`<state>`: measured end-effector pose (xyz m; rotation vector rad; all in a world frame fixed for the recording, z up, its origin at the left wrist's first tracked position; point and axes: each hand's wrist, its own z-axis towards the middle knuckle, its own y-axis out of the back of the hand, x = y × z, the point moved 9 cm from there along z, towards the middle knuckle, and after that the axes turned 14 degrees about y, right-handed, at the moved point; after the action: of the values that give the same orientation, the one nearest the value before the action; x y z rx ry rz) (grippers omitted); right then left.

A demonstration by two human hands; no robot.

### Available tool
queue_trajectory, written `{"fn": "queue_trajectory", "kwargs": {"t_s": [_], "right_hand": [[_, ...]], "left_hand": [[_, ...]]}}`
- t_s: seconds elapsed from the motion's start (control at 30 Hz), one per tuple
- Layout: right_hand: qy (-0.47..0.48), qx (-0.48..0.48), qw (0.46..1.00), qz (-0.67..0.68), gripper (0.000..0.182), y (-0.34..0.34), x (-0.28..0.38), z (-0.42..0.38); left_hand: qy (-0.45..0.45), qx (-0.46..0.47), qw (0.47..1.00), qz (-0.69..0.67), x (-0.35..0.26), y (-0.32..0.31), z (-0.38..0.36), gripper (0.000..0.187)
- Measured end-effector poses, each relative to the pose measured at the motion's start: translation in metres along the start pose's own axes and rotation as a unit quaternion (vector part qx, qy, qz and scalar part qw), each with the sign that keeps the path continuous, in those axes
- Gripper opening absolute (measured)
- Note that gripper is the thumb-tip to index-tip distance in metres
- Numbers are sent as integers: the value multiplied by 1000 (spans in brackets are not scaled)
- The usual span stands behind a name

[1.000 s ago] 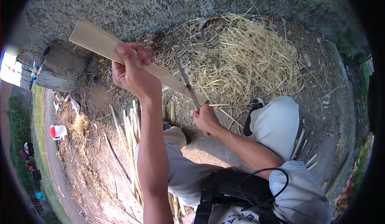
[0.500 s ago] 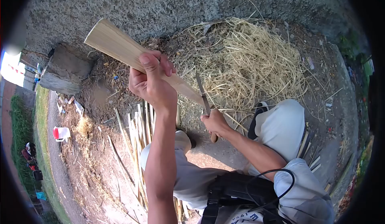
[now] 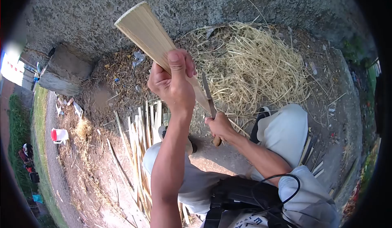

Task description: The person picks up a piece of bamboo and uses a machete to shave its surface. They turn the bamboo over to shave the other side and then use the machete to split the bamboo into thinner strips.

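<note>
My left hand (image 3: 173, 79) is closed round a wide, pale bamboo strip (image 3: 145, 32), thumb lying along its face. The strip slants from the upper left, where its broad end points up at the wall, down toward my right hand (image 3: 220, 126). That hand grips a knife (image 3: 208, 91) by its wooden handle, whose butt shows below the fist. The blade points up and away from me, and its edge lies against the lower part of the strip. My fingers hide the middle of the strip.
A heap of thin shavings (image 3: 265, 64) lies against the rough wall (image 3: 183, 7). Split strips (image 3: 141, 130) lie beside my left leg. A stone block (image 3: 67, 68) stands at the left, and a white jug with a red lid (image 3: 60, 135) is on the ground. A person (image 3: 26, 156) is at the far left.
My left hand has moved right with the bamboo strip, which now stands more steeply. The knife stays nearly in place, and the strip has slid along past its blade.
</note>
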<state>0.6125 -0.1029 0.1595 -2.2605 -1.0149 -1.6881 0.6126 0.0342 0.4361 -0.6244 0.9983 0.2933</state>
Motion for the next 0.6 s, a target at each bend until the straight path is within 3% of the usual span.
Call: {"fn": "queue_trajectory", "kwargs": {"t_s": [0.03,0.13,0.17,0.27,0.3,0.43,0.53,0.6], "right_hand": [[-13,17,999,24,24,5,19,-10],[208,-51,977,-6,23,17,82,-22],[225,-76,971,37,23,17,90,-29],[210,-127,969,1,23,-1,44,-12],[112,-84,990,10,22,-14,1,0],[36,-5,997,61,22,-12,22,-5],[228,-66,971,-30,22,11,74,-14],[278,-104,955,-10,22,15,96,-25]], "left_hand": [[6,-6,1000,-7,1,3,2,40],[14,-10,1000,-7,3,5,1,40],[12,-7,1000,-7,2,1,0,40],[12,-20,1000,-5,3,-6,-5,40],[9,-24,1000,-6,4,-2,-1,40],[1,-44,999,-11,4,13,16,41],[10,-35,999,-5,4,12,14,41],[11,-23,1000,7,2,2,6,42]]}}
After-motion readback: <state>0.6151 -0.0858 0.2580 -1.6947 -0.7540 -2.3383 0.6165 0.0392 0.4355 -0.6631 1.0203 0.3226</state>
